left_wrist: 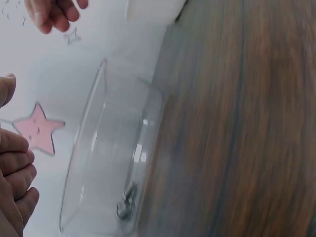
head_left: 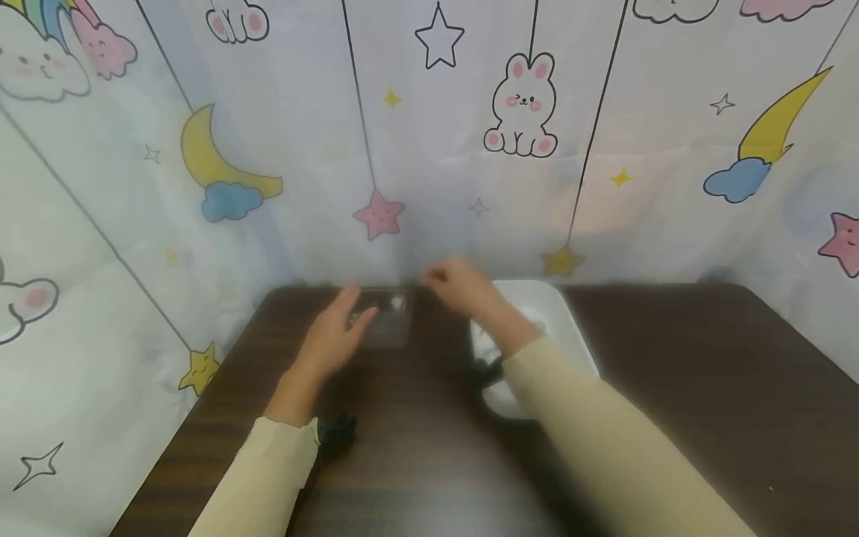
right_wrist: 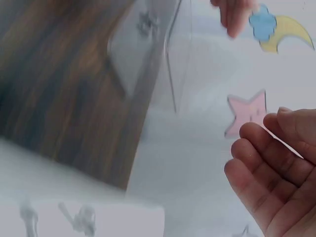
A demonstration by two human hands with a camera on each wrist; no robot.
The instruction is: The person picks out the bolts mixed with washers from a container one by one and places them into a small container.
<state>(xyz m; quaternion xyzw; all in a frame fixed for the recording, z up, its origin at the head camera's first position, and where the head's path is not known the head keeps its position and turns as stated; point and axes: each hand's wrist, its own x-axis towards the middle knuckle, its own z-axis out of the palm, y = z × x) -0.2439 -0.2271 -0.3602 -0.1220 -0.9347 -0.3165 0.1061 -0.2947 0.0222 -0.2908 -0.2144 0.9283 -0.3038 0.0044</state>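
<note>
My left hand [head_left: 329, 335] is beside a clear plastic box [head_left: 389, 334] at the far edge of the dark wooden table, its thumb and fingers apart and nothing between them. Small shiny metal pieces [left_wrist: 126, 201] lie at one end of the box in the left wrist view. Above the table, between the box and a white tray [head_left: 579, 328], is my blurred right hand [head_left: 464, 289]. Its fingers [right_wrist: 261, 168] are loosely bent with the thumb close by, and nothing shows in them. Metal pieces [right_wrist: 85, 219] lie in the tray, partly hidden by my right forearm in the head view.
A white curtain [head_left: 443, 149] printed with stars, moons and rabbits hangs behind the table [head_left: 416, 455] and along its left side. Dark bands sit at both wrists. The table runs on to the right past the tray.
</note>
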